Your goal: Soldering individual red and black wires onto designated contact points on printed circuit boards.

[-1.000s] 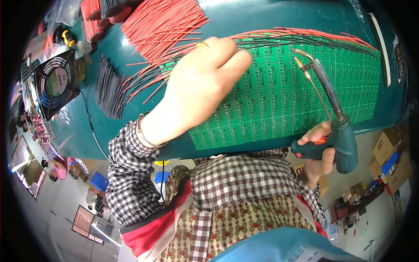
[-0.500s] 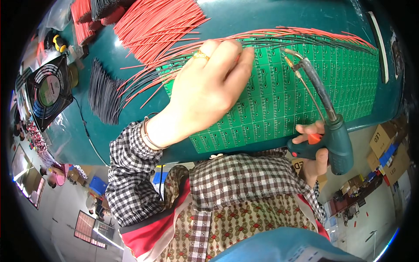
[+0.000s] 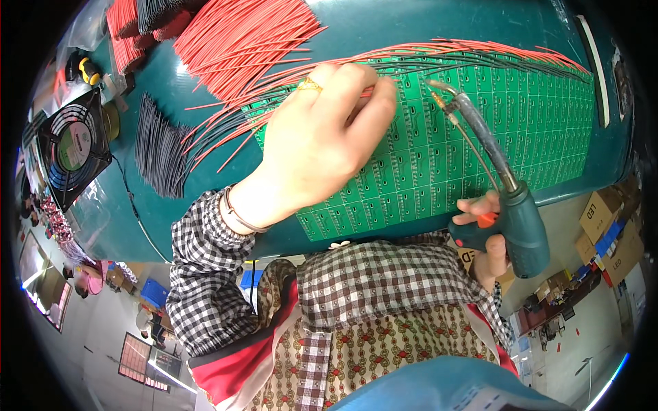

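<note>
A wide green circuit board panel [image 3: 521,123] lies on the teal table [image 3: 425,27], with red and black wires [image 3: 480,53] attached along its far edge. My left hand [image 3: 322,144] rests flat on the panel's left part, fingers together, a gold ring on one finger. My right hand [image 3: 490,236] grips the handle of a dark teal soldering gun [image 3: 510,205] at the table's near edge. Its long tip [image 3: 439,92] points up and left, hovering over the board just right of my left fingertips.
A heap of loose red wires [image 3: 240,34] and a bundle of black wires [image 3: 161,147] lie at the left. A square black fan [image 3: 72,147] stands at the far left, with yellow-handled pliers [image 3: 86,68] behind it. Cardboard boxes [image 3: 606,219] sit on the floor at the right.
The soldering gun's tip has moved left along the board toward my left hand. My left hand has stayed pressed on the panel, shifting slightly.
</note>
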Demonstrator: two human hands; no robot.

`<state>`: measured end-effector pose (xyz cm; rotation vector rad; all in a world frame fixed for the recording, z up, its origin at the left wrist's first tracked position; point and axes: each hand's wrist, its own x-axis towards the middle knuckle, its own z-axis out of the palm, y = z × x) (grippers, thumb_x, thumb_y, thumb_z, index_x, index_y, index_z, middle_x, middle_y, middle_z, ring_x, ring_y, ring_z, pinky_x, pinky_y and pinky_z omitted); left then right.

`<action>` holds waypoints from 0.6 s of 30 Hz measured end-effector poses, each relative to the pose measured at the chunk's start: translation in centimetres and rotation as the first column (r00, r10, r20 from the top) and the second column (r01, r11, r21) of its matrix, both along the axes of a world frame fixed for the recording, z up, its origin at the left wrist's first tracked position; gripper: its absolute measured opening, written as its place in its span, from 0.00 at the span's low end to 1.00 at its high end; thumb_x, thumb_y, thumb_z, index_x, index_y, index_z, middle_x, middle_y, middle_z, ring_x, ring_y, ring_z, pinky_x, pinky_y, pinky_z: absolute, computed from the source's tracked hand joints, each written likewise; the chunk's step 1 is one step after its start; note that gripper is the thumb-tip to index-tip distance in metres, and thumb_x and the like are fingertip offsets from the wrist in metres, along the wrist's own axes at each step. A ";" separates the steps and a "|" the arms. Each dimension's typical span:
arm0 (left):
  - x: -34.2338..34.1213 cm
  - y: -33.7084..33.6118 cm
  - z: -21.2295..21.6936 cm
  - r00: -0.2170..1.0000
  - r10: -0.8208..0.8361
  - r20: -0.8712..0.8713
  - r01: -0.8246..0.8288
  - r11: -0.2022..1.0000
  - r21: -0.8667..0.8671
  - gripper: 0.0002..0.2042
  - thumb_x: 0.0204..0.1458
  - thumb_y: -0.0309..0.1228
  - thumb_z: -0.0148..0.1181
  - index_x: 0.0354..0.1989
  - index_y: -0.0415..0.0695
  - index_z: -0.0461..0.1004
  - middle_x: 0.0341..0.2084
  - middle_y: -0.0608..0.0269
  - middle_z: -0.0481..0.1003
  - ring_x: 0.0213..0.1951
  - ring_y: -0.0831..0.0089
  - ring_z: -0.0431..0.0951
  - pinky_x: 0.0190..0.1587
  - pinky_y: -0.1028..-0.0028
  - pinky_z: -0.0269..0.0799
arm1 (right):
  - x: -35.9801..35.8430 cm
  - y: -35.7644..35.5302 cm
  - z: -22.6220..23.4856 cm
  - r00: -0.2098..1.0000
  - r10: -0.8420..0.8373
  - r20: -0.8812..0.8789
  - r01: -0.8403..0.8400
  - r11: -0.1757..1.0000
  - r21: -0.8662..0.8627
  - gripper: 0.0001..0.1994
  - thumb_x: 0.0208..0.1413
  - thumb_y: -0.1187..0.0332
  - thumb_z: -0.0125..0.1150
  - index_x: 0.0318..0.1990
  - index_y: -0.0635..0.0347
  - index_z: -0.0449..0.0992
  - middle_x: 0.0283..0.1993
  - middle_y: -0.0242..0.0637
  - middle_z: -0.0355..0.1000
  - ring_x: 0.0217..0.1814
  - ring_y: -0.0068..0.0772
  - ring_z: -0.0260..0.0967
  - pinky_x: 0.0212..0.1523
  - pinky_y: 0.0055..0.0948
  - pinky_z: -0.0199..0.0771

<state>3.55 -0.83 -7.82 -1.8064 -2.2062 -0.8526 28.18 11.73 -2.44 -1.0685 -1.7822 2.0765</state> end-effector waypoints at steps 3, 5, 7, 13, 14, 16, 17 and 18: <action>0.2 0.1 0.0 1.000 0.006 0.000 -0.006 1.000 -0.005 0.15 0.35 0.24 0.58 0.36 0.39 0.73 0.29 0.62 0.66 0.29 0.69 0.70 0.28 0.77 0.70 | -0.2 -0.4 0.1 1.000 0.003 0.025 -0.003 1.000 0.006 0.34 0.53 0.50 0.59 0.54 0.74 0.61 0.42 0.45 0.69 0.44 0.44 0.72 0.36 0.35 0.80; 0.3 0.1 0.1 1.000 0.005 0.004 -0.005 1.000 -0.020 0.15 0.35 0.25 0.58 0.36 0.39 0.73 0.29 0.61 0.66 0.29 0.69 0.70 0.28 0.77 0.70 | -0.2 -0.4 0.0 0.999 0.004 0.038 -0.004 1.000 0.009 0.34 0.53 0.49 0.59 0.54 0.75 0.61 0.41 0.44 0.69 0.43 0.43 0.72 0.37 0.35 0.80; 0.3 0.1 0.4 1.000 0.003 0.010 -0.003 0.999 -0.034 0.15 0.35 0.25 0.58 0.36 0.39 0.73 0.30 0.61 0.66 0.30 0.69 0.70 0.28 0.77 0.70 | -0.2 -0.4 -0.1 0.999 0.034 0.039 -0.034 0.999 -0.009 0.35 0.53 0.49 0.59 0.55 0.75 0.61 0.40 0.42 0.69 0.41 0.40 0.72 0.38 0.35 0.78; 0.1 0.1 0.5 0.992 0.024 0.125 -0.024 1.000 -0.004 0.16 0.34 0.19 0.62 0.36 0.40 0.77 0.30 0.63 0.73 0.28 0.70 0.72 0.28 0.76 0.70 | -0.4 -0.3 -0.1 0.998 0.062 0.029 -0.062 0.998 -0.004 0.35 0.53 0.49 0.59 0.56 0.74 0.61 0.38 0.41 0.69 0.40 0.37 0.70 0.39 0.36 0.76; 0.1 0.1 0.7 0.992 0.020 0.127 -0.018 1.000 -0.020 0.15 0.35 0.19 0.62 0.36 0.40 0.77 0.30 0.63 0.73 0.28 0.70 0.73 0.28 0.75 0.69 | -0.4 -0.3 -0.1 0.998 0.062 0.030 -0.062 0.998 -0.004 0.35 0.53 0.49 0.59 0.56 0.74 0.61 0.38 0.41 0.69 0.40 0.37 0.70 0.39 0.36 0.76; 0.1 0.1 0.6 0.991 0.016 0.130 -0.012 0.999 -0.036 0.15 0.35 0.18 0.63 0.36 0.40 0.77 0.29 0.63 0.73 0.28 0.69 0.73 0.27 0.75 0.69 | -0.2 -0.2 -0.2 0.997 0.061 0.037 -0.060 0.998 -0.004 0.34 0.53 0.50 0.59 0.56 0.74 0.61 0.38 0.41 0.69 0.39 0.37 0.70 0.39 0.36 0.76; 0.0 0.1 0.4 0.991 0.013 0.133 -0.013 1.000 -0.003 0.15 0.35 0.19 0.63 0.36 0.40 0.77 0.30 0.63 0.73 0.28 0.69 0.73 0.27 0.75 0.69 | -0.2 -0.2 -0.2 0.997 0.061 0.038 -0.060 0.998 -0.005 0.34 0.53 0.50 0.59 0.56 0.74 0.61 0.38 0.41 0.69 0.39 0.37 0.70 0.39 0.36 0.76; 0.0 0.1 0.2 0.991 0.009 0.137 -0.014 0.999 0.031 0.15 0.35 0.19 0.63 0.36 0.40 0.77 0.30 0.63 0.73 0.28 0.70 0.73 0.27 0.75 0.69 | -0.2 -0.3 -0.1 0.998 0.057 0.034 -0.057 0.998 -0.009 0.34 0.53 0.50 0.59 0.56 0.74 0.61 0.38 0.41 0.69 0.39 0.37 0.70 0.40 0.36 0.76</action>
